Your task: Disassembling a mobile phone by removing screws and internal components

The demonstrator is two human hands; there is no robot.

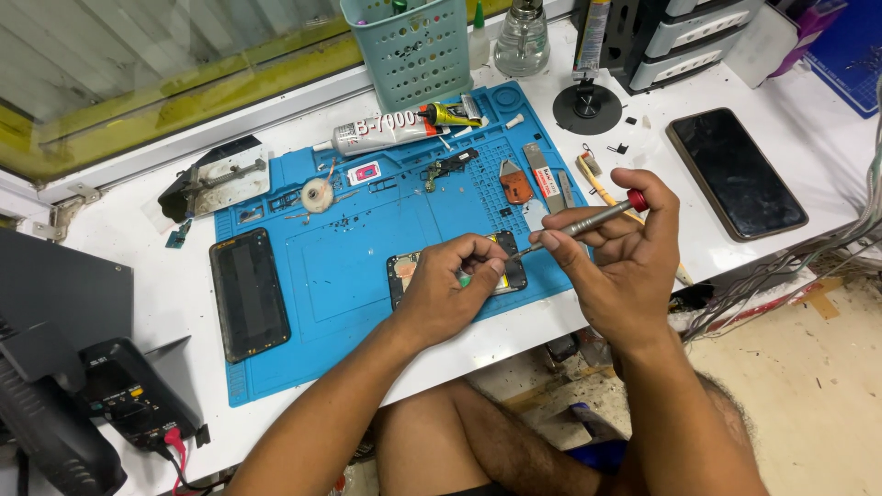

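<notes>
An opened phone [511,273] lies near the front edge of a blue work mat [358,266]. My left hand [450,285] rests on it, fingers curled over its middle and pressing it down; most of the phone is hidden under the hand. My right hand [620,253] holds a slim metal screwdriver [588,220] with a red cap, its tip angled down to the phone's right end beside my left fingertips.
On the mat lie a black phone screen [248,292], a glue tube [381,133], small parts and tools. A mesh basket [412,50] and glass bottle [522,39] stand behind. Another dark phone [735,173] lies right; a multimeter [133,395] sits left.
</notes>
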